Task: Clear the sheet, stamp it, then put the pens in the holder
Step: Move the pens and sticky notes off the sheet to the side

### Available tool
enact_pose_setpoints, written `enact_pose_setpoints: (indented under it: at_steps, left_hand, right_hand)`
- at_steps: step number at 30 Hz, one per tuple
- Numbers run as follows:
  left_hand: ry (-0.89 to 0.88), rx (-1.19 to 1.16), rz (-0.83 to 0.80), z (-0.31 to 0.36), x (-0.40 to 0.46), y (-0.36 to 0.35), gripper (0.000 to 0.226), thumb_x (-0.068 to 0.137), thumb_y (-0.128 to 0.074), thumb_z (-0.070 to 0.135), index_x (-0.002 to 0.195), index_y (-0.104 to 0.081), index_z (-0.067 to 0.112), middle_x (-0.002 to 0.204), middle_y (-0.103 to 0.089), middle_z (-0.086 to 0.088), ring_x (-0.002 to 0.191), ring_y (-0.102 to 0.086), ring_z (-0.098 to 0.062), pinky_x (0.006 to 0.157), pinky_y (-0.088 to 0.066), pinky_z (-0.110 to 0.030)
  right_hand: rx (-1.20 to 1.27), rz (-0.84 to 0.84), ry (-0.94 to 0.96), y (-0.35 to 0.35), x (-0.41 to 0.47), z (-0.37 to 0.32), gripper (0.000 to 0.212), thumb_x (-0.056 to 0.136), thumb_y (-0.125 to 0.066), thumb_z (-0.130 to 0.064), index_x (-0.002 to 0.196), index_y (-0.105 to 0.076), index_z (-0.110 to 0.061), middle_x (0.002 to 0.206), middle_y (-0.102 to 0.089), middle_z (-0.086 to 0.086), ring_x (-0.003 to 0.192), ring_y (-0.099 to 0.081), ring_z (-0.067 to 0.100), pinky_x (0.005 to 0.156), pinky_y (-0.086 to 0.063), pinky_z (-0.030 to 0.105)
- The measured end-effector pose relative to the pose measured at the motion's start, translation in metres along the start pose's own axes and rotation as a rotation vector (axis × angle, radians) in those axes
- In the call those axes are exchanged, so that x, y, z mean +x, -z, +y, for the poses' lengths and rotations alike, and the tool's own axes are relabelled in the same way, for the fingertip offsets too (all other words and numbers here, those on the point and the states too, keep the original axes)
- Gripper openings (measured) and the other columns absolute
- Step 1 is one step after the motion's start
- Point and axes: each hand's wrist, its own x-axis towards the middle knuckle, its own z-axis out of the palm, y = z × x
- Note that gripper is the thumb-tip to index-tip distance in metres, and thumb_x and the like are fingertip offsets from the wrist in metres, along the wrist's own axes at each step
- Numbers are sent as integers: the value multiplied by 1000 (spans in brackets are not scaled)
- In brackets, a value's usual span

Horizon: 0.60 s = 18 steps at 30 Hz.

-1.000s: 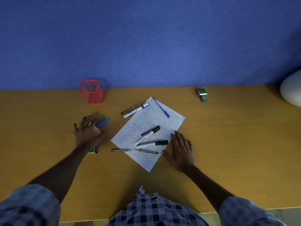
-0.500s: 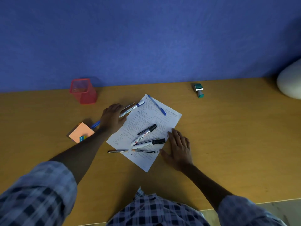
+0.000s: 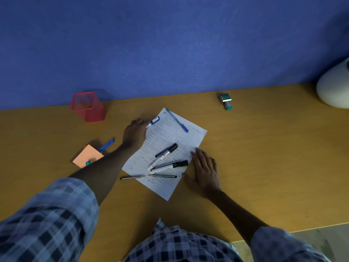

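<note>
A printed sheet (image 3: 190,138) lies tilted on the wooden desk. On it rest a blue pen (image 3: 177,121), two black-capped markers (image 3: 167,151) (image 3: 171,165) and a thin dark pen (image 3: 164,176); a pencil (image 3: 132,177) crosses its lower left edge. My left hand (image 3: 135,133) curls over a blue-capped marker (image 3: 154,121) at the sheet's upper left edge, and only the cap end shows. My right hand (image 3: 204,171) presses flat on the sheet's right edge. The red mesh holder (image 3: 87,106) stands at the back left. A green stamp (image 3: 226,101) lies at the back right.
An orange sticky-note pad (image 3: 85,157) and a blue pen (image 3: 106,144) lie left of the sheet, partly behind my left forearm. A white rounded object (image 3: 334,86) sits at the far right. A blue wall backs the desk (image 3: 264,157).
My left hand left the orange pad at the left, moved right to the sheet's upper left edge and closed over the blue-capped marker. My right hand stayed on the sheet.
</note>
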Motion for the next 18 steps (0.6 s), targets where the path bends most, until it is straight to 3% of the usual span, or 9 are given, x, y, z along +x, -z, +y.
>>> enact_pose_setpoints:
  at_steps: [10, 16, 18]
  left_hand:
    - [146, 4, 46, -20, -39, 5, 37, 94, -52, 4, 130, -57, 7, 114, -63, -18, 104, -58, -33, 82, -49, -41]
    - [268, 39, 80, -47, -70, 6, 35, 94, -55, 9, 129, -60, 7, 115, -64, -18, 105, -60, -34, 84, -52, -45]
    - [356, 36, 15, -55, -77, 7, 32, 95, -52, 16, 125, -61, 9, 115, -65, -16, 105, -61, -34, 87, -53, -46]
  right_hand:
    - [3, 19, -11, 3, -2, -3, 87, 85, -34, -75, 151, -30, -19, 160, -26, 2, 148, -24, 22, 118, -24, 48]
    - [17, 29, 9, 4, -2, -4, 87, 85, -34, -76, 151, -31, -20, 160, -27, 2, 147, -25, 23, 118, -24, 48]
    - [11, 27, 15, 5, -3, -3, 86, 85, -33, -76, 151, -30, -20, 160, -27, 1, 148, -25, 23, 118, -23, 48]
